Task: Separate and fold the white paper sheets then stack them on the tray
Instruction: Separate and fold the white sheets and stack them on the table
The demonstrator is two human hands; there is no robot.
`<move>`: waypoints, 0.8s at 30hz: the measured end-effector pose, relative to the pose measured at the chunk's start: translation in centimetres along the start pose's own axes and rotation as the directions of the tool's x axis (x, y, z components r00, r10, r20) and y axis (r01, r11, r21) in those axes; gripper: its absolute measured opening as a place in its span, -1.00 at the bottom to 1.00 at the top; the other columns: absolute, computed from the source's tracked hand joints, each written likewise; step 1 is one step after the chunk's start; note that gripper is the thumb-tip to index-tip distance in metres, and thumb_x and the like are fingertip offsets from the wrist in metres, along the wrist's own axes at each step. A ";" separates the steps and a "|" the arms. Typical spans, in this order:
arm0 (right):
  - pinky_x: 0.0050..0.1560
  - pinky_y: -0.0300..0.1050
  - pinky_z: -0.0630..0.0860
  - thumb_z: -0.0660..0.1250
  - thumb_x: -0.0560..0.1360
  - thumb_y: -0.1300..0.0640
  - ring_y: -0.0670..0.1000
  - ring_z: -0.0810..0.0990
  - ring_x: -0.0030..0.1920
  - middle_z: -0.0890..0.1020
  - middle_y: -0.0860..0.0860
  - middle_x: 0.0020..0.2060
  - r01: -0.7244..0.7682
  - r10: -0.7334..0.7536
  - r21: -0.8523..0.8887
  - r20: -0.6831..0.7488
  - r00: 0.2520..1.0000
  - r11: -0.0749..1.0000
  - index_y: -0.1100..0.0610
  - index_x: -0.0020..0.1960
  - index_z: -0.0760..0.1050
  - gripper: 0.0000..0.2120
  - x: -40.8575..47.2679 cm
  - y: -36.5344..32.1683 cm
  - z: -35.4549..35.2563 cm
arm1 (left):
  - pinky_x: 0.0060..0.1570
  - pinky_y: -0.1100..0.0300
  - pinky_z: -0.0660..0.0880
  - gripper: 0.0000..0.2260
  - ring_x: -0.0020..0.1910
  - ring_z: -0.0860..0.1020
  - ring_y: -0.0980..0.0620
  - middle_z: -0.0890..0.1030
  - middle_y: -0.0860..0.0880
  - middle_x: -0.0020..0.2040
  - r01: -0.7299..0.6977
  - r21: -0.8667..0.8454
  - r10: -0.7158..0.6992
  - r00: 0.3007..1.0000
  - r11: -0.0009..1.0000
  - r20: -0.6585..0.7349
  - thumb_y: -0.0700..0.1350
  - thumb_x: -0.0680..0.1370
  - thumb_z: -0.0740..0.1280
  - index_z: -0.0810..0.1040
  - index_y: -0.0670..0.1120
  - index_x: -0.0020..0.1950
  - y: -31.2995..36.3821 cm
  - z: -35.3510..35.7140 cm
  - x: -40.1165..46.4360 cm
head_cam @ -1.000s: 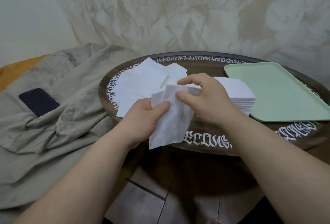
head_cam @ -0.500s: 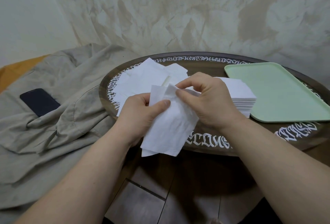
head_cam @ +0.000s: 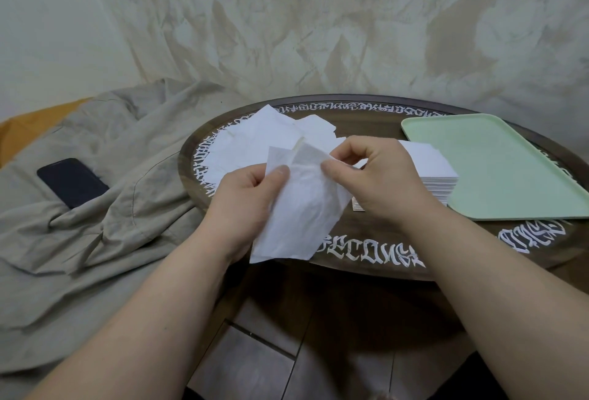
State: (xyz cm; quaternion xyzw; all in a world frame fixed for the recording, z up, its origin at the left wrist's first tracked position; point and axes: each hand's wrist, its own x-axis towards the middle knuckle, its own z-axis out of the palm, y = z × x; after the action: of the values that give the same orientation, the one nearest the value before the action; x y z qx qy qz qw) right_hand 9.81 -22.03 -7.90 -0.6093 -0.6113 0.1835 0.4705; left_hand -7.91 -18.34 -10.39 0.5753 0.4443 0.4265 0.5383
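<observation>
Pinched at its top edge from both sides, the thin white sheet [head_cam: 299, 218] hangs in the middle of the frame: your left hand [head_cam: 245, 205] clamps it between thumb and curled fingers at the upper left corner, and your right hand [head_cam: 379, 176] nips the upper right edge between thumb and forefinger. The lower part dangles free over the near edge of the table [head_cam: 366, 234], in front of the white lettering.

You look to be teasing layers apart, and that is where it could go wrong. The paper seems flimsy and already crumpled, so pulling your hands apart too sharply could tear it at the pinch points. If your right thumb catches two layers rather than one, you would fold a double sheet without noticing.

Just behind your hands, the loose pile of sheets [head_cam: 255, 141] sprawls toward the upper left of the table, some close to its rim; a careless sweep of your left forearm could push them onto the grey cloth [head_cam: 111, 208]. The neat stack [head_cam: 427, 173] sits beside your right hand, touching the green tray [head_cam: 497, 170] at centre right, and your right wrist could knock it askew. The tray holds nothing yet, so by my reckoning the stacking has not begun. A dark phone [head_cam: 71, 181] lies on the cloth at the left, well out of the way.
</observation>
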 end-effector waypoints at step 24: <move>-0.12 -0.22 0.47 0.43 0.45 0.22 -0.17 0.54 -0.23 0.63 -0.11 -0.28 -0.051 0.039 0.147 0.089 0.995 0.988 0.04 -0.23 0.59 -0.87 -0.3 -0.6 -0.1 | 0.17 -0.16 0.48 -0.71 0.05 0.62 -0.14 0.68 -0.21 0.07 -0.018 -0.058 0.030 0.977 0.998 0.212 0.01 0.51 0.27 0.66 -0.10 0.08 -0.6 1.0 -0.1</move>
State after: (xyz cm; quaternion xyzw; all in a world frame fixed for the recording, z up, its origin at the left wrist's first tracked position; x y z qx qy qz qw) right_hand 9.48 -22.49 -7.46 -0.5778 -0.6016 0.2651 0.4837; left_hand -6.97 -18.69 -11.04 0.6076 0.3652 0.3811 0.5935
